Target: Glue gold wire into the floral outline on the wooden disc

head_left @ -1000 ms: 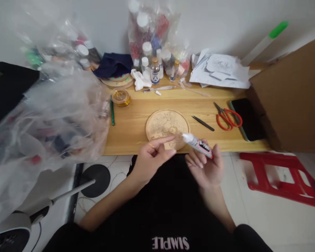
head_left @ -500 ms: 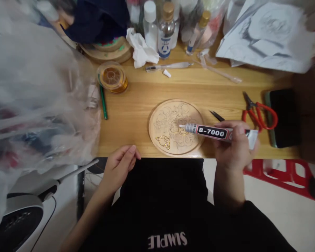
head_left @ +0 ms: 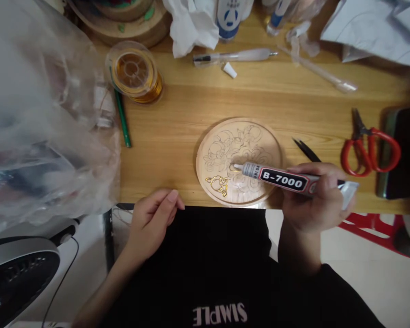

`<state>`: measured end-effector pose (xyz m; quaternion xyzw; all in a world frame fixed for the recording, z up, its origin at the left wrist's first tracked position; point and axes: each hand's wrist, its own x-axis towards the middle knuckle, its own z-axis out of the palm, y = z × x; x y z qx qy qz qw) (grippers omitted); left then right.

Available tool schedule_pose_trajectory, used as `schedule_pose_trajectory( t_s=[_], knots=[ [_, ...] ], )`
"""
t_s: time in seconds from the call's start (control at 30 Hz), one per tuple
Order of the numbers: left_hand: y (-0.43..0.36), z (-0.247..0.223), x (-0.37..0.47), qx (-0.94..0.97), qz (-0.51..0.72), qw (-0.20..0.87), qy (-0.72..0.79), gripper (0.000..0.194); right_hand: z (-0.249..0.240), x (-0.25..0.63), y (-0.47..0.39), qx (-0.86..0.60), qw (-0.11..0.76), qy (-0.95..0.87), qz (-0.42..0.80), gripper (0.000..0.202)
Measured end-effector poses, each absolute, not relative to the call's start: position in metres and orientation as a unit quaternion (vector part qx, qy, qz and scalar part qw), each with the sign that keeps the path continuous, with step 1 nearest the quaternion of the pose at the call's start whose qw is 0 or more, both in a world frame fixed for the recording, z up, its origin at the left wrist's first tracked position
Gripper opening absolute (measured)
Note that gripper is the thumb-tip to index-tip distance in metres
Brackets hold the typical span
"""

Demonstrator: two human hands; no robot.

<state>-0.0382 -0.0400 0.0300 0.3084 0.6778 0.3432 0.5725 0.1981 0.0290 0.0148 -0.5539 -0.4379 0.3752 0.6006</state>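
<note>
My right hand (head_left: 319,198) is wrapped round a B-7000 glue tube (head_left: 282,178), which lies nearly level with its nozzle to the left. The nozzle tip is over a round wooden disc (head_left: 256,136), at a small piece of gold wire near its middle; whether it touches cannot be told. Fine line drawings of flowers and swirls cover the disc. Bent gold wire (head_left: 218,184) forms a loop and small leaf shapes at its lower left. By the table's front edge rests my left hand (head_left: 155,218), fingers curled with the thumb against them, nothing visible in it.
Black-tipped tweezers (head_left: 305,149), red-handled pliers (head_left: 371,148) and a dark phone (head_left: 406,155) lie on the right. A spool of gold wire (head_left: 135,73) and a green pencil (head_left: 123,118) are at left, beside plastic bags (head_left: 48,114). Behind are a pen (head_left: 239,55) and a white cap (head_left: 230,69).
My view has come closer and tilted down, so the table things appear larger and the bottles are mostly cut off. The nozzle stays by the same small wire; my left hand keeps its pose.
</note>
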Motion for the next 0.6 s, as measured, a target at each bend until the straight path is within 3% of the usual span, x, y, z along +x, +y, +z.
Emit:
schedule_pose_trajectory(
  t_s=[0.23, 0.6],
  knots=[
    [-0.042, 0.032, -0.040, 0.375, 0.320, 0.522, 0.696, 0.020, 0.016, 0.196, 0.028, -0.566, 0.595, -0.434, 0.370, 0.021],
    [-0.031, 0.037, -0.028, 0.520, 0.246, 0.559, 0.597, 0.038, 0.017, 0.196, 0.026, -0.569, 0.595, -0.449, 0.347, 0.024]
  ],
)
